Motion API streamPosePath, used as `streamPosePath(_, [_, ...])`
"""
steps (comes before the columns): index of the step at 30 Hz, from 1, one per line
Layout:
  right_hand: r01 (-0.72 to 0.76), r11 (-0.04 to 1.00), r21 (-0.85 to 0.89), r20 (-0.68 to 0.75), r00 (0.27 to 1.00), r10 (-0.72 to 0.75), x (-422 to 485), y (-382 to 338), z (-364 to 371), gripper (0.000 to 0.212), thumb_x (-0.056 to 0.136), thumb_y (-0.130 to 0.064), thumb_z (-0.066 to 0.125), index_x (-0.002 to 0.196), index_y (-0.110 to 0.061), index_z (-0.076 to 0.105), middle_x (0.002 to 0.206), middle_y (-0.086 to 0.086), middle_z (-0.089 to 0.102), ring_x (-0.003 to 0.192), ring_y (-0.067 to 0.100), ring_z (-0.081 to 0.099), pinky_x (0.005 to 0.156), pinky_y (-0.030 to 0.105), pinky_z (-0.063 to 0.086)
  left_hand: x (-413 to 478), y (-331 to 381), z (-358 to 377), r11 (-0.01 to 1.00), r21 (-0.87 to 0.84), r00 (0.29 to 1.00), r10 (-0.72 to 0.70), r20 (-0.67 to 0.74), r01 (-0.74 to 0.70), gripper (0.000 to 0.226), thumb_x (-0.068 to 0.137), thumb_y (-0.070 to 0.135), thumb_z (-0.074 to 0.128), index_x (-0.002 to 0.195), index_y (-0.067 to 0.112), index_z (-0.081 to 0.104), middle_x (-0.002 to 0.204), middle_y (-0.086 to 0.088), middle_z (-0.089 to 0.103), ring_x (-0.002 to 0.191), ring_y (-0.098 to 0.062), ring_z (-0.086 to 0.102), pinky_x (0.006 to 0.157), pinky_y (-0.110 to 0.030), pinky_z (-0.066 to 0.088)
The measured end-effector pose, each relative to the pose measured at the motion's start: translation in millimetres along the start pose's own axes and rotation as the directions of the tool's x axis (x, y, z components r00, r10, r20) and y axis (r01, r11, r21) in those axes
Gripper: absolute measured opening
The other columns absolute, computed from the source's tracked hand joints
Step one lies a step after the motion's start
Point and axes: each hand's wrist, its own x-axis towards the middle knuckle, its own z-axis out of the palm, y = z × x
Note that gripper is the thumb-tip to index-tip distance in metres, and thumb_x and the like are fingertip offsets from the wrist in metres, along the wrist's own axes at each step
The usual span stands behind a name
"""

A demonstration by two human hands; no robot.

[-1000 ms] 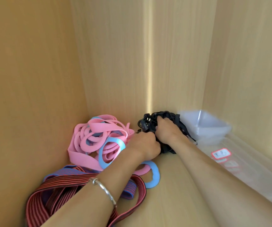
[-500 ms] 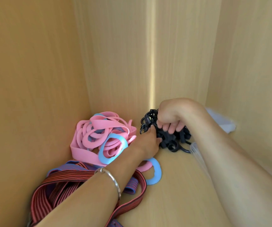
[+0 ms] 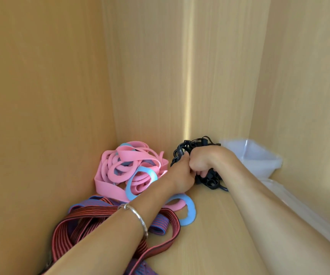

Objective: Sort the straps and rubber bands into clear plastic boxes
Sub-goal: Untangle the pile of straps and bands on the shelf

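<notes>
Both our hands grip the black strap bundle [image 3: 209, 180], which sits on the cupboard floor [image 3: 209, 245] just left of the clear plastic box [image 3: 259, 159] in the back corner. Our right hand [image 3: 202, 161] fists round its top and our left hand [image 3: 182, 175] pinches its left side. Farther left of the box lie the pink rubber bands [image 3: 120, 165], a blue ring [image 3: 189, 213] and the striped straps [image 3: 92, 221].
</notes>
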Motion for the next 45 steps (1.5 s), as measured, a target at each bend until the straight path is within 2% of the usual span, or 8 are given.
streamPosePath(5, [0.081, 0.996, 0.031, -0.155, 0.985, -0.075, -27.4, -9.1, -5.0, 0.018, 0.090, -0.005, 0.037, 0.082, -0.012, 0.052, 0.086, 0.011, 0.064, 0.081, 0.025, 0.064, 0.069, 0.029, 0.047, -25.5, 29.6, -44.0, 0.993, 0.117, 0.998, -0.036, 0.060, 0.029, 0.021, 0.092, 0.003, 0.041, 0.111, 0.002, 0.049, 0.089, -0.013, 0.061, 0.079, -0.031, 0.058, 0.058, -0.026, 0.038])
streamPosePath(12, [0.215, 0.975, -0.061, -0.299, 0.928, -0.223, -70.5, -1.2, 11.3, 0.021, 0.088, -0.011, 0.042, 0.071, -0.013, 0.055, 0.075, 0.006, 0.060, 0.071, 0.025, 0.054, 0.056, 0.030, 0.038, -70.1, 41.9, -57.6, 0.973, 0.221, 0.997, 0.058, 0.045, -0.066, 0.017, 0.088, 0.002, 0.043, 0.101, 0.010, 0.052, 0.102, -0.019, 0.063, 0.097, -0.037, 0.056, 0.074, -0.027, 0.033])
streamPosePath(15, [0.226, 0.974, -0.020, -0.313, 0.924, -0.221, -90.4, 12.7, 20.0, 0.025, 0.090, -0.010, 0.042, 0.085, -0.003, 0.066, 0.076, 0.009, 0.058, 0.070, 0.026, 0.050, 0.057, 0.030, 0.038, -80.3, 38.5, -53.6, 0.970, 0.228, 0.995, 0.073, 0.065, -0.086, 0.010, 0.088, 0.010, 0.043, 0.096, 0.009, 0.046, 0.088, -0.020, 0.058, 0.086, -0.032, 0.048, 0.106, -0.039, 0.028])
streamPosePath(19, [0.198, 0.980, 0.010, -0.368, 0.912, -0.181, -97.1, 33.1, 30.0, 0.023, 0.084, -0.006, 0.040, 0.074, -0.004, 0.061, 0.072, 0.009, 0.056, 0.065, 0.026, 0.046, 0.057, 0.030, 0.037, -98.2, 36.3, -46.5, 0.972, 0.226, 0.996, 0.045, 0.073, -0.061, 0.017, 0.094, 0.011, 0.044, 0.103, -0.001, 0.051, 0.100, -0.027, 0.062, 0.084, -0.024, 0.048, 0.100, -0.036, 0.030])
streamPosePath(23, [0.147, 0.989, -0.004, -0.477, 0.869, -0.131, -86.1, 54.6, 36.4, 0.024, 0.087, -0.006, 0.038, 0.077, -0.002, 0.059, 0.081, 0.012, 0.062, 0.072, 0.027, 0.051, 0.058, 0.031, 0.040, -108.8, 23.7, -35.8, 0.950, 0.287, 0.992, 0.107, 0.061, -0.120, 0.019, 0.095, 0.028, 0.044, 0.078, 0.019, 0.043, 0.092, -0.007, 0.054, 0.100, -0.031, 0.053, 0.098, -0.045, 0.039])
streamPosePath(28, [0.067, 0.997, -0.044, -0.596, 0.799, -0.079, -65.2, 81.4, 35.9, 0.030, 0.098, -0.016, 0.035, 0.070, -0.011, 0.043, 0.084, 0.006, 0.048, 0.084, 0.027, 0.050, 0.061, 0.031, 0.035, -104.4, -0.2, -16.8, 0.893, 0.451, 1.000, 0.005, 0.014, -0.011, 0.045, 0.094, 0.047, 0.043, 0.135, 0.028, 0.046, 0.148, 0.009, 0.036, 0.140, -0.013, 0.025, 0.110, -0.056, 0.022])
streamPosePath(39, [-0.174, 0.984, -0.047, -0.532, 0.838, 0.122, -40.3, 104.7, 27.2, 0.027, 0.096, -0.005, 0.041, 0.115, -0.005, 0.060, 0.115, 0.015, 0.060, 0.098, 0.031, 0.058, 0.076, 0.032, 0.043, -98.3, -6.9, -7.1, 0.842, 0.538, 1.000, -0.018, -0.009, 0.020, 0.049, 0.098, 0.047, 0.030, 0.145, 0.032, 0.037, 0.155, 0.012, 0.026, 0.145, -0.008, 0.004, 0.114, -0.057, -0.003])
streamPosePath(45, [-0.200, 0.963, -0.180, -0.575, 0.816, 0.062, -48.1, 93.1, 18.1, 0.008, 0.092, -0.002, 0.045, 0.090, -0.004, 0.053, 0.094, 0.011, 0.049, 0.083, 0.027, 0.045, 0.068, 0.029, 0.037, -97.0, -6.5, -6.9, 0.826, 0.563, 0.999, -0.039, 0.012, 0.025, 0.050, 0.099, 0.047, 0.027, 0.146, 0.033, 0.034, 0.157, 0.013, 0.021, 0.145, -0.008, 0.000, 0.114, -0.057, -0.006])
